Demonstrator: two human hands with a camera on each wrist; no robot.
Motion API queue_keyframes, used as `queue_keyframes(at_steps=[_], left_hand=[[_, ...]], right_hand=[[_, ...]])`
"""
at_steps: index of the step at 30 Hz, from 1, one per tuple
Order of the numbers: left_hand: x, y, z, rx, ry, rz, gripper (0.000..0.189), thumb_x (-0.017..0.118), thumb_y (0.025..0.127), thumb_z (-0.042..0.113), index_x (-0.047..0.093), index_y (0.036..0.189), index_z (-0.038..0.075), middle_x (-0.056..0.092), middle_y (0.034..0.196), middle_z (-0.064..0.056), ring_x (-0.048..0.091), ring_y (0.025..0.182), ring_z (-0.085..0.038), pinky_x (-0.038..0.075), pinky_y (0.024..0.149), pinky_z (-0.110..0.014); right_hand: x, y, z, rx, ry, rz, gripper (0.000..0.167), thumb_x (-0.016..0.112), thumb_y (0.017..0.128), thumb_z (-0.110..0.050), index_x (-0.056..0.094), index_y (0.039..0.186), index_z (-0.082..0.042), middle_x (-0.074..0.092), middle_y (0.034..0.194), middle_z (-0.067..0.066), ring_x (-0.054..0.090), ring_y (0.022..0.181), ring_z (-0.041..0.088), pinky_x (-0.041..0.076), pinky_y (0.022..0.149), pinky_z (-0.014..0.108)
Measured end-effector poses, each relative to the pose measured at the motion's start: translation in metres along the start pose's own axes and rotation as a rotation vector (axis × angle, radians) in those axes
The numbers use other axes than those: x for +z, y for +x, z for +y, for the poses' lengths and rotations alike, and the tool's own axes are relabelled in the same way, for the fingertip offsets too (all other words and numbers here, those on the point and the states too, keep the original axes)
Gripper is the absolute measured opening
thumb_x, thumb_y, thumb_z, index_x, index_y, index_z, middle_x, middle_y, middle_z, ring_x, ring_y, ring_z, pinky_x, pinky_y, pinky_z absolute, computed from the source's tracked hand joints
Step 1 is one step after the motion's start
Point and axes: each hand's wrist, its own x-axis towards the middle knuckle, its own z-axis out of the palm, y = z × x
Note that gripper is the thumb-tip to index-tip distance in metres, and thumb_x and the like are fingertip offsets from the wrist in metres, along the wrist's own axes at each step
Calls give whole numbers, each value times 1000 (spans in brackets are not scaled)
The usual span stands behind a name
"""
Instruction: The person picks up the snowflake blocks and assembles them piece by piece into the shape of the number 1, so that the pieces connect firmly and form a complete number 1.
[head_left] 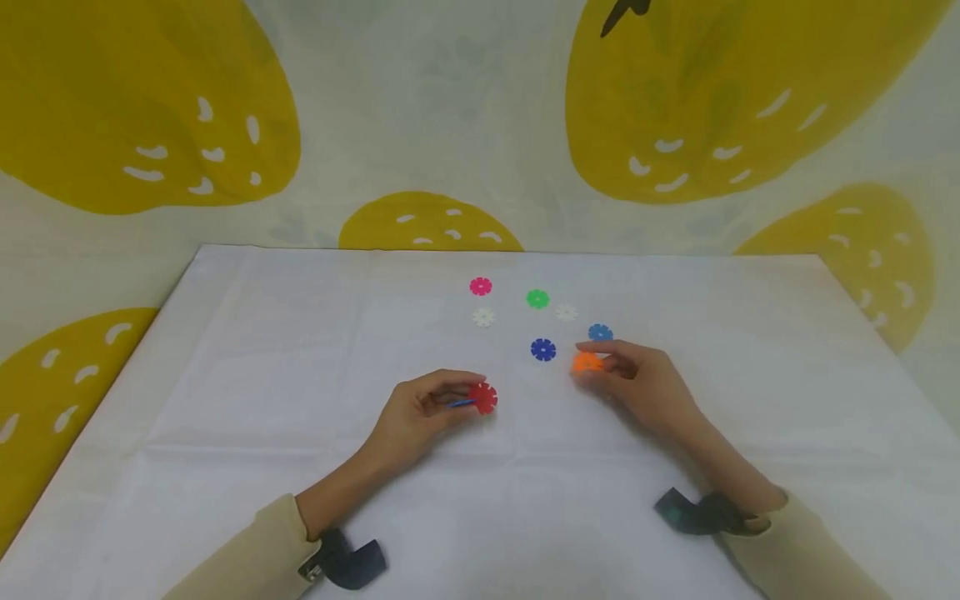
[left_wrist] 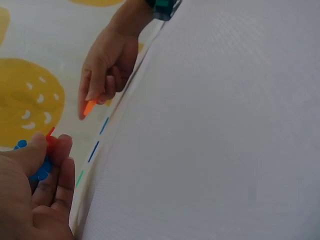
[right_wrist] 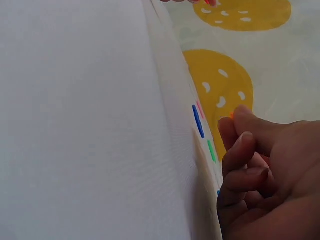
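A red notched disc [head_left: 484, 398] is pinched between the thumb and fingertips of my left hand [head_left: 423, 414]. A blue notched disc [left_wrist: 44, 170] joins it in that hand, seen nearly edge-on in the head view and set across the red one. My right hand [head_left: 648, 387] pinches an orange notched disc [head_left: 587, 362] above the table. Just beyond the right fingers lies a light blue disc [head_left: 601, 332], and a dark blue disc [head_left: 543, 350] lies between the two hands. The right fingers mostly hide the orange disc in the right wrist view.
Farther back on the white-covered table [head_left: 262, 375] lie a pink disc [head_left: 481, 287], a green disc [head_left: 537, 299] and two white discs, one at the left [head_left: 483, 317] and one at the right [head_left: 566, 312]. A fruit-patterned cloth [head_left: 450, 125] hangs behind the table's far edge.
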Motion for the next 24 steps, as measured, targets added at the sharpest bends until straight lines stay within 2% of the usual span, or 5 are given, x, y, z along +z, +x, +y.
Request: queue_keyframes(at_steps=[4,9,16,20,24], left_hand=[[0,-1,-1,-15,-4,10,34,72,85,4,66,119,7,68,104,-5,66,92,-21,52,82,-28],[1,0,-4,15,-23,4,35,68,85,-4,64,119,2,68,107,-10,65,94,-20,53,81,-27],[0,1,0,10,-34,-5,34,68,85,-5,65,118,3,67,106,-8,63,96,-20,52,82,-28],[0,2,1,0,-55,-9,34,71,83,-4,66,117,2,67,105,-9,63,96,-22,53,82,-30],[0,2,1,-6,-55,-7,34,72,82,-3,67,115,3,68,103,-9,65,94,-22,53,81,-31]], right_hand=[[5,-5,-10,48,112,-82,39,72,86,-27,65,124,-26,66,73,3,60,65,23,45,54,27],[14,-10,-21,50,161,-161,39,70,88,-24,63,127,-28,69,79,1,62,68,22,46,55,26],[24,-15,-32,-34,237,-245,41,69,89,-29,61,129,-24,69,80,3,65,73,21,50,66,27],[30,-16,-39,-57,266,-266,39,69,89,-28,61,127,-23,70,79,2,67,75,19,52,72,28],[35,-14,-44,-83,286,-269,39,69,89,-26,61,127,-23,70,78,2,67,74,19,52,72,29]])
